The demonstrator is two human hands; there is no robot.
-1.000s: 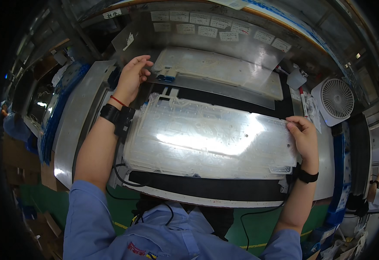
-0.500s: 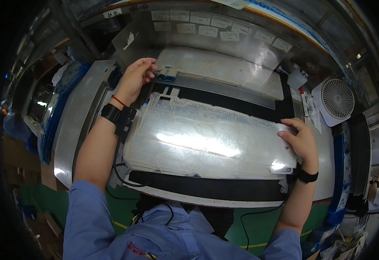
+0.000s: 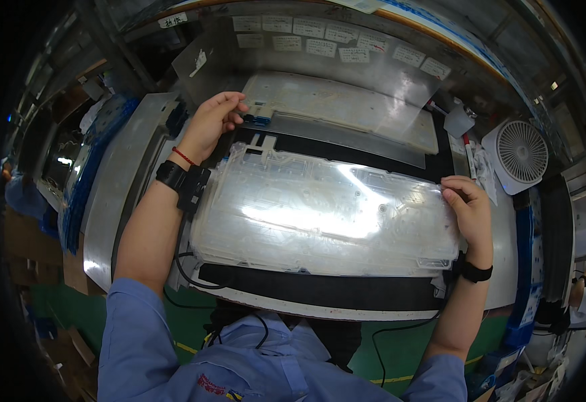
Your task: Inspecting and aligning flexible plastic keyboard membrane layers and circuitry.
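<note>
A stack of clear plastic film sheets with faint circuit traces lies across the bench in front of me, glaring with reflected light. My right hand pinches the far right corner of the top sheet between thumb and fingers. Beyond the stack's far left, my left hand is closed, thumb against fingertips; whatever they grip, if anything, is too small to make out. Close by its fingers are dark blue tabs at the left end of a pale flat plate. A narrow tail sticks out from the near stack's far edge.
A white fan stands at the right, beside a white plastic bottle. Black matting covers part of the bench. A metal panel lies along the left. A cable loops by my left forearm. Another person's arm shows far right.
My right hand has shifted slightly right and away from me, to the sheet's corner. The glare on the film has spread toward its far edge. My left hand has barely moved.
</note>
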